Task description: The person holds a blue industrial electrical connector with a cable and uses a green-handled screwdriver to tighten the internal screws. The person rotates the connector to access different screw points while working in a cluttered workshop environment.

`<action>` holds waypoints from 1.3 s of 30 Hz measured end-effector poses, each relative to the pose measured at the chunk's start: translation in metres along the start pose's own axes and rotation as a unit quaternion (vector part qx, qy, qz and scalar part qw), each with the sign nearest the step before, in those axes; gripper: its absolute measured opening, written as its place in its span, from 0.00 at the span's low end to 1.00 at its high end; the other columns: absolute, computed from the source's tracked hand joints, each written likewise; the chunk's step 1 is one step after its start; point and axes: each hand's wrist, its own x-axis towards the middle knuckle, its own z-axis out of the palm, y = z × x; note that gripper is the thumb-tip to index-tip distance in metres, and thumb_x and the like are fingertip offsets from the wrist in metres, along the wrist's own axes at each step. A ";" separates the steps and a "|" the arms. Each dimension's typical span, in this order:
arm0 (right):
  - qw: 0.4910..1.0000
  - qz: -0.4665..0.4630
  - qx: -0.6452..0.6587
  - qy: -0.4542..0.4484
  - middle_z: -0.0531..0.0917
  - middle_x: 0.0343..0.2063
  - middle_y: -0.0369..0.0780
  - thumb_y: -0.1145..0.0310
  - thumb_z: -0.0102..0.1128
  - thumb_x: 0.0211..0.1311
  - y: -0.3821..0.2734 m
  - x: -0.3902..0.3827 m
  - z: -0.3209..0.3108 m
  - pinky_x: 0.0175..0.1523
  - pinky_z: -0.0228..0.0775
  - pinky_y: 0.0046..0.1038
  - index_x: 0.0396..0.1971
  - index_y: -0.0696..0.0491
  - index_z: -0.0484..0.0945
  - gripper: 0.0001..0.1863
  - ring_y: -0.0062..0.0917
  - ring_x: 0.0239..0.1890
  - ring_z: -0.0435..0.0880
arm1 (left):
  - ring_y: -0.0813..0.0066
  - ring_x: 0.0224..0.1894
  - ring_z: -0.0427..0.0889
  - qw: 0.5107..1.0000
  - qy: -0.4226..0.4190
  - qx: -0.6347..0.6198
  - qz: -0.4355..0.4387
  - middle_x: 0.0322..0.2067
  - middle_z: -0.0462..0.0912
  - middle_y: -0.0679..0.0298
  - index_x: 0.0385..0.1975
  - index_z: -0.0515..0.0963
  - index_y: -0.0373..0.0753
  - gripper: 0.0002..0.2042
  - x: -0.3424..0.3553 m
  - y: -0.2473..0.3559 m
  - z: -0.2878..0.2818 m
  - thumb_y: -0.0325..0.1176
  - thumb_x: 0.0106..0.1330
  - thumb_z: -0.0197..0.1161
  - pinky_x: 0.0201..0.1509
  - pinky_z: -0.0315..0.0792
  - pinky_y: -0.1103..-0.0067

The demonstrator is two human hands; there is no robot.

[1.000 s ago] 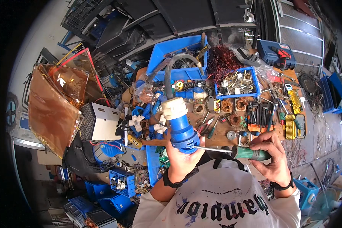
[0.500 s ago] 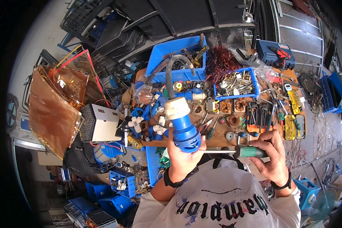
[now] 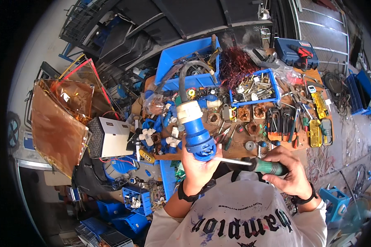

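Note:
A blue industrial plug [image 3: 198,138] with a cream-white collar [image 3: 189,111] is gripped in my left hand [image 3: 200,171], its open end facing me. From the collar a thick dark cable [image 3: 182,82] arches up and away over the bench. My right hand [image 3: 290,171] is closed around the green and black handle of a screwdriver [image 3: 268,166]. Its steel shaft points left, and the tip reaches the plug's lower rim beside my left thumb. Whether the tip sits in a screw cannot be made out.
The wooden bench [image 3: 235,153] carries hand tools, white and blue fittings and hex keys [image 3: 281,123]. Behind stand a large blue bin [image 3: 169,57] and a blue crate of metal parts [image 3: 254,85]. A red drill [image 3: 305,57] lies on a case at the back right. Brown sheets [image 3: 55,123] lean at left.
The screwdriver has tilted, its handle lower and its tip raised toward the plug. My right hand has shifted slightly down and left. The plug has turned a little in my left hand.

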 end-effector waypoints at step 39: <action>0.992 0.122 -0.014 -0.016 0.79 0.34 0.45 0.70 0.67 0.51 0.017 0.008 0.030 0.43 0.70 0.33 0.41 0.59 0.77 0.17 0.39 0.37 0.79 | 0.72 0.28 0.81 0.989 -0.012 0.137 -0.053 0.27 0.81 0.61 0.41 0.70 0.36 0.19 0.012 -0.049 -0.016 0.27 0.50 0.70 0.34 0.74 0.75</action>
